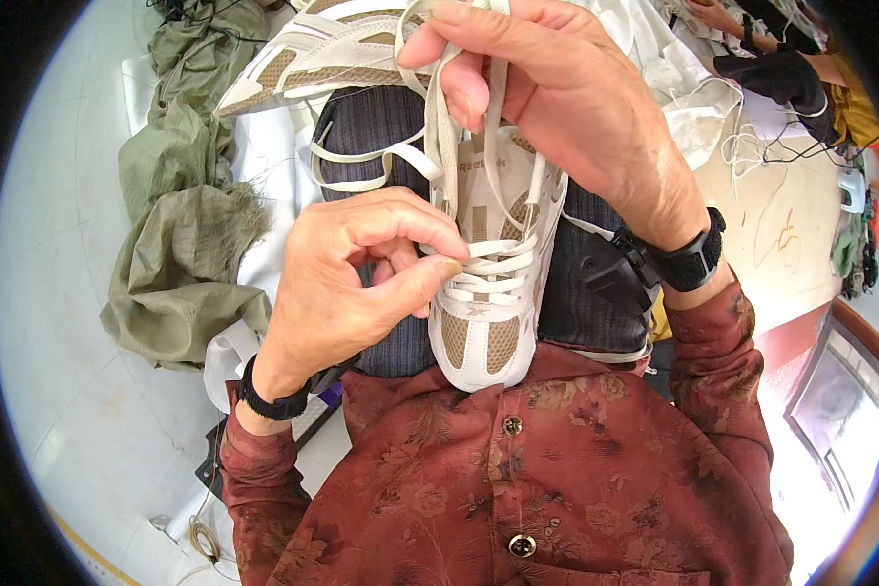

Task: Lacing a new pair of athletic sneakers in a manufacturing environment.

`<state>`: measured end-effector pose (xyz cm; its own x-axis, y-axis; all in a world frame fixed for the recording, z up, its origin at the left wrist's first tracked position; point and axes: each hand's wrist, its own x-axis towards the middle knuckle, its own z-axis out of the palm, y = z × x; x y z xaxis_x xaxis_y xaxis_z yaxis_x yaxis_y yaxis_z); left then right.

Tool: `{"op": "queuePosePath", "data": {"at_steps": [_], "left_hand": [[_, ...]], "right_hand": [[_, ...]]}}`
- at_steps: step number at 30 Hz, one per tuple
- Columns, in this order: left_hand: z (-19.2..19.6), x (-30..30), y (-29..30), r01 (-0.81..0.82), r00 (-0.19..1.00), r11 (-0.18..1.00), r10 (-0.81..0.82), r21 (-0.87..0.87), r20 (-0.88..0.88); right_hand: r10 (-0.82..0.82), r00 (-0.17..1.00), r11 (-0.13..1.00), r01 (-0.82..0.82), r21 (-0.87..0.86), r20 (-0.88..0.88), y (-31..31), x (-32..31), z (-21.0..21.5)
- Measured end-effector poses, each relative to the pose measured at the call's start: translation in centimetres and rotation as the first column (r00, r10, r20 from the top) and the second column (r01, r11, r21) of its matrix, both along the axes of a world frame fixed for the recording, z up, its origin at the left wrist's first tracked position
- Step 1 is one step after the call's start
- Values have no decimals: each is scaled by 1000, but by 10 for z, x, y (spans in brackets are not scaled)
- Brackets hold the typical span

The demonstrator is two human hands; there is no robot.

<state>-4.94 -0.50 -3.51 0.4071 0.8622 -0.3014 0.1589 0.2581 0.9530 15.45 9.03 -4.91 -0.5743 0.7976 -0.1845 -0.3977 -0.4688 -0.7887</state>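
A white and tan sneaker (483,347) rests on my lap between my dark-trousered legs, its toe toward me. White shoelace (499,265) crosses its lower eyelets, and long loose lengths rise from higher up. At the lacing's left edge, my left hand (356,273) has thumb and forefinger pinched together on the shoelace. Farther up, above the tongue, my right hand (586,112) grips raised lengths of shoelace with its fingers curled. Another length loops out over my left thigh. Beyond lies a matching sneaker (327,54), turned sideways and partly cut off by the upper edge.
Olive-green cloth (186,234) is heaped at the left beside white fabric. Right of my arm stands a light tabletop (776,234) with loose threads and white cloth. At the far upper right another person's arm (825,70) shows. Black bands circle my wrists.
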Motion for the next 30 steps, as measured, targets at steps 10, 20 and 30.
{"op": "queuePosePath", "data": {"at_steps": [10, 20, 30], "left_hand": [[-5, -1, 2, 135, 974, 891, -40, 434, -222], [-15, -1, -3, -226, 965, 924, 255, 309, -57], [-5, 14, 4, -168, 985, 966, 174, 198, -16]], "right_hand": [[-168, 984, 956, 176, 236, -54, 16, 8, 25], [-40, 988, 953, 84, 290, -152, 17, 2, 24], [-31, 988, 993, 47, 104, -150, 1, -8, 41]]}}
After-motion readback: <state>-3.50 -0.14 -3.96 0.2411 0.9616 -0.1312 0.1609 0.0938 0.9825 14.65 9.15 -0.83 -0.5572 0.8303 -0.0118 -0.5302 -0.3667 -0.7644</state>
